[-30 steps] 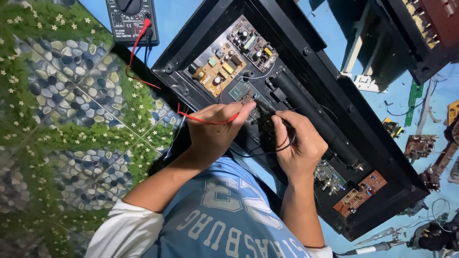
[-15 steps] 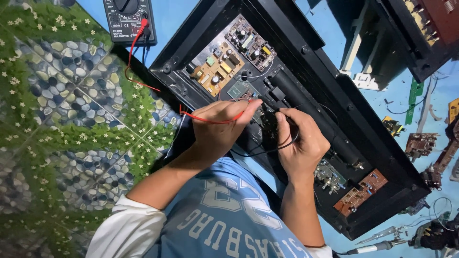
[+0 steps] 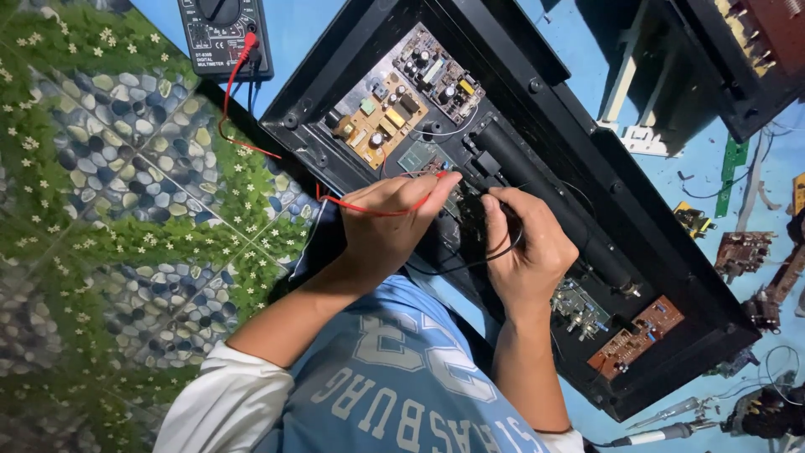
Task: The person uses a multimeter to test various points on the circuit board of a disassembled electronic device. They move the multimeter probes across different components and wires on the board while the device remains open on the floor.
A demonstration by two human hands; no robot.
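Nearest, the left hand (image 3: 387, 228) pinches a red probe (image 3: 423, 186) between thumb and closed fingers, its tip down among the parts at the middle of the open black chassis (image 3: 587, 180). Just beside it, the right hand (image 3: 530, 245) curls narrowly over what seems to be the black probe (mostly hidden under the fingers), black lead (image 3: 470, 264) looping beneath the palm. Beyond the fingertips sits a tan circuit board (image 3: 381, 117). Farther off, the red lead (image 3: 239, 109) trails across the patterned floor to a black multimeter (image 3: 222, 33) on the blue mat.
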